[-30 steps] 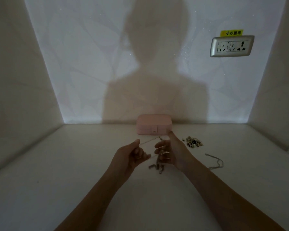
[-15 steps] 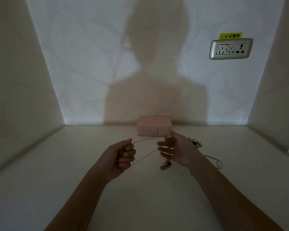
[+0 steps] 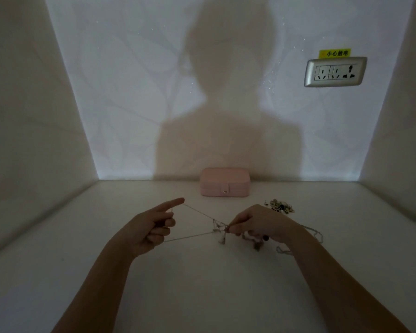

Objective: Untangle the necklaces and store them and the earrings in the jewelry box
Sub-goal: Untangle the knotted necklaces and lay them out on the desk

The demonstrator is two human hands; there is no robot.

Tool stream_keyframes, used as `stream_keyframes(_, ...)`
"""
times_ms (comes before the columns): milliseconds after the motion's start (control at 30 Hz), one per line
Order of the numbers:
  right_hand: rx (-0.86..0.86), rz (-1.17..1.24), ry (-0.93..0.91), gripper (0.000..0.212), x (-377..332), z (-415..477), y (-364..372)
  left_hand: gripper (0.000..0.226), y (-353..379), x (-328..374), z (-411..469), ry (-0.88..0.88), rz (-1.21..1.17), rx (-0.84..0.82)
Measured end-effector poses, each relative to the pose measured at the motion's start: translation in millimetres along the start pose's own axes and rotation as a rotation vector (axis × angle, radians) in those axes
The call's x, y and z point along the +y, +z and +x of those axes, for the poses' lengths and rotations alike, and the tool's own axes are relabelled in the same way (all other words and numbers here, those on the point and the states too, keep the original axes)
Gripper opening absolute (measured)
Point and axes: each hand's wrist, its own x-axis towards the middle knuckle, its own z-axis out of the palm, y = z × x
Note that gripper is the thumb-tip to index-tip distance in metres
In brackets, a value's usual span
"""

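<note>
Left hand (image 3: pixel 151 227): it is held above the table (image 3: pixel 202 289), a little left of the middle. The index finger is straight and points to the far right, and the other fingers are curled. It grasps a thin chain (image 3: pixel 198 212), which runs over the index fingertip and comes out again below the curled fingers.
Right hand (image 3: pixel 259 223): it is held above the table, right of the middle, with the palm down. Its fingertips pinch the knot (image 3: pixel 220 227) of the necklaces.
Necklaces: they are between the two hands, nearer than the box. Two tight lines of chain go from the left hand and meet at the knot, so they make a narrow triangle. Small dark pieces (image 3: pixel 257 246) hang under the right hand. I cannot tell if they touch the table.
Loose chain (image 3: pixel 314 234): it lies on the table just right of the right wrist, partly hidden by the arm.
Earrings (image 3: pixel 279 207): a small pile on the table, to the far right of the right hand and apart from it.
Box (image 3: pixel 225 182): pink, with the lid closed and the clasp facing near. It stands at the far edge of the table against the wall (image 3: pixel 130 92).
Wall: it carries the shadow (image 3: pixel 223 97) of a person, and at the upper right a socket (image 3: pixel 335 72) with a yellow label (image 3: pixel 335 53) above it.
</note>
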Motion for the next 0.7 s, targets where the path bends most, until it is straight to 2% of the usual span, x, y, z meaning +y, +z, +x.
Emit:
stream_keyframes(167,0.128,-0.028,-0.065,0.011,3.0,3.0,3.1,0.034,-0.7,-5.5,1.3,0.0,0.222,0.178)
stream_keyframes(333,0.197,0.027,-0.095,0.009,5.2,7.7,9.8,0.017,-3.1,-17.3,14.6,0.074,0.822,0.604)
stream_keyframes(400,0.205,0.051,-0.143,0.006,5.4,9.2,12.0,0.016,-5.2,-20.7,16.0,0.104,1.129,0.681)
stream_keyframes(433,0.204,0.058,-0.167,0.004,5.2,9.8,13.5,0.017,-2.7,-21.8,15.2,0.146,1.198,0.691)
stream_keyframes(500,0.191,0.092,-0.204,0.004,3.3,11.1,16.4,0.02,6.7,-24.6,15.6,0.278,1.187,0.606)
stream_keyframes(567,0.152,0.169,-0.238,0.007,-0.6,10.3,18.8,0.021,24.9,-28.4,15.3,0.381,1.045,0.416)
stream_keyframes(633,0.111,0.234,-0.264,0.007,-4.5,8.4,21.5,0.021,45.9,-34.2,15.3,0.392,0.851,0.245)
stream_keyframes(700,0.104,0.237,-0.277,0.007,-6.0,6.7,24.2,0.02,60.5,-39.3,17.2,0.396,0.651,0.187)
